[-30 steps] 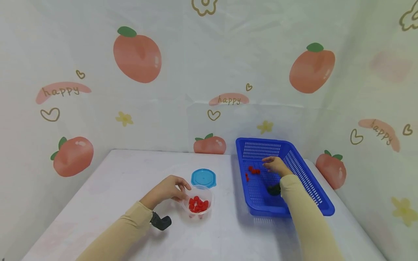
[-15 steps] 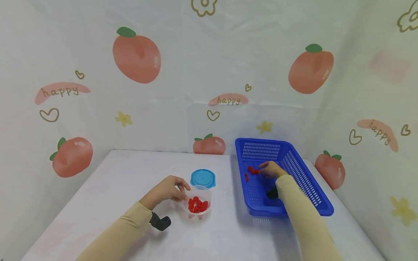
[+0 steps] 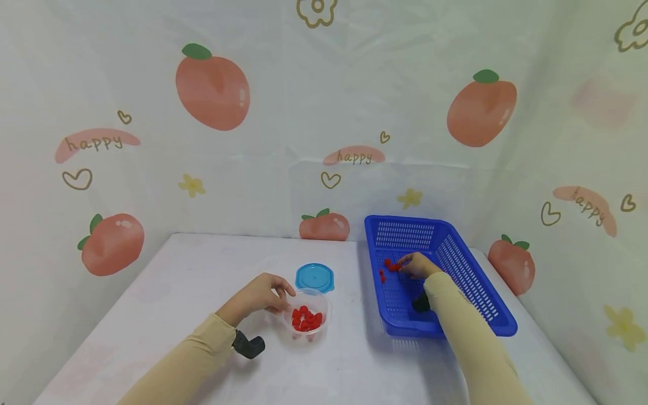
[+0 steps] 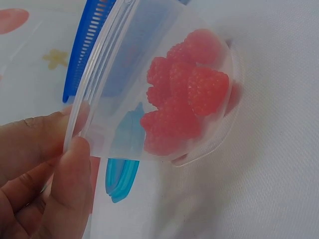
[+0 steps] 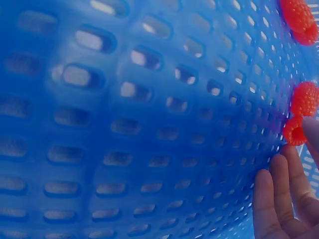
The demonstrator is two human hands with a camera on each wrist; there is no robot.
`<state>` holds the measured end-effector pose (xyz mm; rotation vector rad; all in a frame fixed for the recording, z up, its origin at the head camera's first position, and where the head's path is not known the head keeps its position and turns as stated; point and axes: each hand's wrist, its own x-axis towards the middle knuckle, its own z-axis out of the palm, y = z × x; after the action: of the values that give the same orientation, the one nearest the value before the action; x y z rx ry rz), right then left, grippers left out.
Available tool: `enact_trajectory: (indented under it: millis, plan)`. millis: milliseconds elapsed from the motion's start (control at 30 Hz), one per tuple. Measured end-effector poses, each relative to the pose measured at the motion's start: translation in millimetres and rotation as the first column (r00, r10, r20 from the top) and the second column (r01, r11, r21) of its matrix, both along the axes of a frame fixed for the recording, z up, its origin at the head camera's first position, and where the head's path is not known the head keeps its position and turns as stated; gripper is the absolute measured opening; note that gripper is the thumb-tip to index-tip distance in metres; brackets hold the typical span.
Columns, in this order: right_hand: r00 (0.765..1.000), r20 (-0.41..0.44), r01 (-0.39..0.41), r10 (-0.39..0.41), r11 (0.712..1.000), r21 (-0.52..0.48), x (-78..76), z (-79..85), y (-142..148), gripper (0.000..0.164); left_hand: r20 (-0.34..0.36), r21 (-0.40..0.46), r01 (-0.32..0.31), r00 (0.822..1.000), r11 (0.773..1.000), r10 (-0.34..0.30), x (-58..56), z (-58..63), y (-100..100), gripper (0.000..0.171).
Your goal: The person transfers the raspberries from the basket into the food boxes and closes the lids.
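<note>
My left hand pinches the rim of a clear plastic tub between thumb and fingers. Several red raspberries lie at the bottom of the tub, which stands on the table. My right hand reaches down inside a blue perforated basket. In the right wrist view, its thumb and index fingertip are right at a hollow raspberry, the other fingers fairly straight. Another raspberry lies against that one, and more raspberries rest near the basket's left wall.
A light blue lid lies on the white table just behind the tub. The basket's raised walls surround my right hand. A printed cloth hangs behind and at the sides of the table.
My right hand has moved left and down inside the basket, up to the raspberries. The left hand and the tub have stayed in place.
</note>
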<state>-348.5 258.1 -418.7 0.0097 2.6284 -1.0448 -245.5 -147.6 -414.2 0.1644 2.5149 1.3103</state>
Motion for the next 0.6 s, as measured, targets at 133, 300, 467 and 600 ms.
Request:
enact_trajectory:
  millis: [133, 300, 467, 600]
  plan:
    - [1.0, -0.02, 0.002, -0.001, 1.0, 0.004, 2.3, -0.1, -2, 0.023, -0.005, -0.001, 0.002, 1.0, 1.0, -0.002, 0.2, -0.7, 0, 0.02]
    - [1.0, -0.03, 0.004, -0.004, 1.0, 0.013, 6.2, 2.9, -4, 0.02, -0.006, -0.001, 0.002, 1.0, 1.0, -0.002, 0.5, -1.1, 1, 0.02]
    - [1.0, -0.018, 0.015, -0.015, 1.0, 0.008, 7.1, 5.1, -4, 0.02, -0.005, 0.0, 0.004, 1.0, 1.0, -0.004, 0.9, -0.7, 1, 0.02]
    - [0.999, -0.034, 0.012, -0.014, 0.998, -0.06, 6.6, 10.1, -3, 0.023, -0.008, 0.002, 0.008, 1.0, 1.0, -0.008, 0.9, 0.2, 0, 0.02]
